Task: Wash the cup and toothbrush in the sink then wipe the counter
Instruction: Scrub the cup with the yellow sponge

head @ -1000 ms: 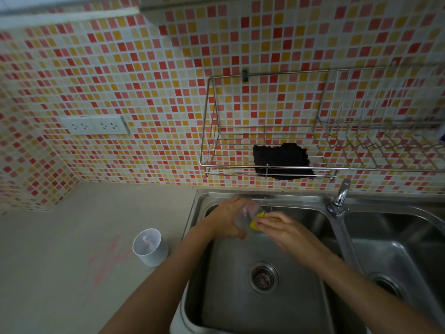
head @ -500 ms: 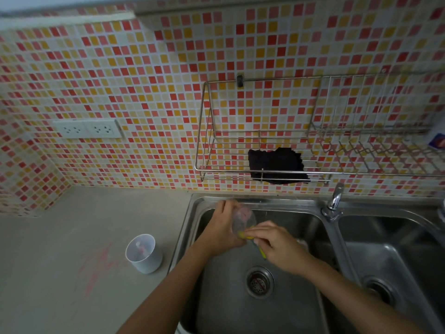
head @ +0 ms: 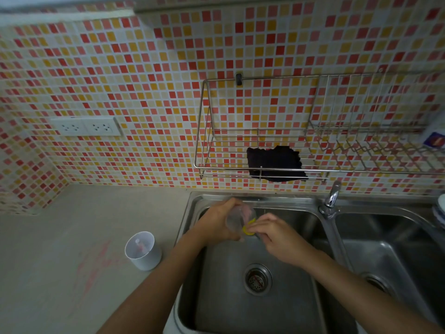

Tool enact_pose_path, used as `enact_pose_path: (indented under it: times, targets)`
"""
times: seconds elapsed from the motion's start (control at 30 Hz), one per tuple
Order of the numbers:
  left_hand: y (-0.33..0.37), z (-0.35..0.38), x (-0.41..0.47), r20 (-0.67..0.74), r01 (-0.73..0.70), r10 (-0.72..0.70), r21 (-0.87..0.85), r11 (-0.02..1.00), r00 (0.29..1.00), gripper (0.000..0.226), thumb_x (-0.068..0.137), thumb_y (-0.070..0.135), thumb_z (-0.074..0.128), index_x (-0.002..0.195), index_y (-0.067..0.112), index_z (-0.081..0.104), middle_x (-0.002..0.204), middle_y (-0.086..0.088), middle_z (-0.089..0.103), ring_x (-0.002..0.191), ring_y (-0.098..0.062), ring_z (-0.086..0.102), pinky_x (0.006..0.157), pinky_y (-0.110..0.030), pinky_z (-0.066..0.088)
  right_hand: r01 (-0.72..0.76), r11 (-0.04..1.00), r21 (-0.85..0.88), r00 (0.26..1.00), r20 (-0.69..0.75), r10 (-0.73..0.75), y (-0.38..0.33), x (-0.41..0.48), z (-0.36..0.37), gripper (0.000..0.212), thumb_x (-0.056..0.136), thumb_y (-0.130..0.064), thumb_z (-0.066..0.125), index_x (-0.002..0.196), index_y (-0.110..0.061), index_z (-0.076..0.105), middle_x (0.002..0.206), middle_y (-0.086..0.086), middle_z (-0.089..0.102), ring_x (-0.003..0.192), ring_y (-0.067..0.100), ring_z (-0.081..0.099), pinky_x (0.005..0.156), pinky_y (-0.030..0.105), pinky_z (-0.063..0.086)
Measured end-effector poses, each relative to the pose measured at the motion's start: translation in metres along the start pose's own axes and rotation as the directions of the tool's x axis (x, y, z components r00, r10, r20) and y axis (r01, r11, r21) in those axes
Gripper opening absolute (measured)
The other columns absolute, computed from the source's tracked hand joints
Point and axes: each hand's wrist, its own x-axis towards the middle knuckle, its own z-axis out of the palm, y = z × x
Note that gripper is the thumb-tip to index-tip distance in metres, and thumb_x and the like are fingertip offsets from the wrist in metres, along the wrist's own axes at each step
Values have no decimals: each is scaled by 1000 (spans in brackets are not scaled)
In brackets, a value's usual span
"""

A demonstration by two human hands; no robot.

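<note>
Over the left basin of the steel sink (head: pixel 231 317), my left hand (head: pixel 214 224) grips a clear cup (head: pixel 237 218), tilted with its mouth to the right. My right hand (head: pixel 279 236) pinches a small yellow scrubber (head: pixel 248 229) against the cup's rim. A white cup (head: pixel 147 255) stands upright on the counter just left of the sink. Something pinkish that looks like a toothbrush (head: pixel 139 245) stands inside it. Both hands are apart from the white cup.
Pink smears (head: pixel 96 268) mark the beige counter left of the white cup. A black cloth (head: pixel 274 163) lies on the wire wall rack (head: pixel 207 150) above the sink. The faucet (head: pixel 331 198) stands between the two basins, with no water seen running. A double socket (head: pixel 86 126) is on the tiled wall.
My right hand has worked the yellow scrubber around the clear cup's mouth, and the cup has turned slightly in my left hand. The white cup has not moved.
</note>
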Motion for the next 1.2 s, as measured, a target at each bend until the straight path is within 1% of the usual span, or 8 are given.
enact_pose_path:
  times: [0.1,0.3,0.67,0.8,0.87,1.0,1.13,1.2]
  targets:
    - [-1,1,0,44,21,-22,13,1000,999,81,61,34,87,130,28,45,127,8,55,116,-11,49,98,-29,45,-65,994,90,996,58,60,-2,0,2,34,92,-6,54,115,-25,69,101,-15,58,100,0,49,90,9,36]
    - [6,-1,2,50,32,-30,-36,999,998,80,59,39,87,127,30,46,126,10,55,114,-11,52,96,-30,47,190,929,-316,982,50,-183,9,2,-14,61,54,3,80,108,-23,71,107,-13,70,105,17,59,81,33,49]
    - [2,-7,1,114,141,-112,-280,950,987,81,60,48,86,130,36,47,131,13,55,124,-11,51,106,-46,43,173,968,-183,976,-97,-193,10,-8,-10,41,75,-10,77,114,-20,68,115,-6,68,107,15,56,90,27,52]
    - [4,-2,-2,73,158,-142,-331,930,987,82,62,43,87,131,31,44,130,14,56,123,-4,51,107,-38,42,157,975,-158,964,-189,-186,9,-2,-7,35,77,-7,75,110,-16,70,112,-4,68,106,15,56,93,26,49]
    - [10,3,-4,1,108,-113,-301,947,994,84,61,36,89,130,27,40,129,13,52,121,1,48,105,-25,41,157,978,-134,958,-221,-184,6,1,-7,33,77,-6,74,109,-15,70,112,-4,69,106,15,55,93,25,48]
    - [14,10,-5,-198,58,-75,-91,994,977,98,56,36,91,134,17,36,133,0,37,120,-9,39,99,-23,41,102,994,-33,972,-211,-107,-3,3,-6,31,81,-3,69,110,-17,71,110,-6,69,106,11,54,95,23,44]
    - [7,10,-6,-207,6,23,140,990,978,87,62,52,79,134,21,43,135,3,45,126,-15,41,104,-37,38,-146,973,176,987,-36,155,-13,2,-5,30,88,-12,61,112,-26,70,105,1,65,98,14,58,88,20,40]
    - [8,9,-6,-189,35,13,244,969,982,83,65,59,74,135,28,41,137,8,46,130,-14,37,106,-43,33,-139,981,133,990,8,139,-15,2,-8,29,89,-13,60,114,-27,69,106,0,64,100,15,56,88,23,40]
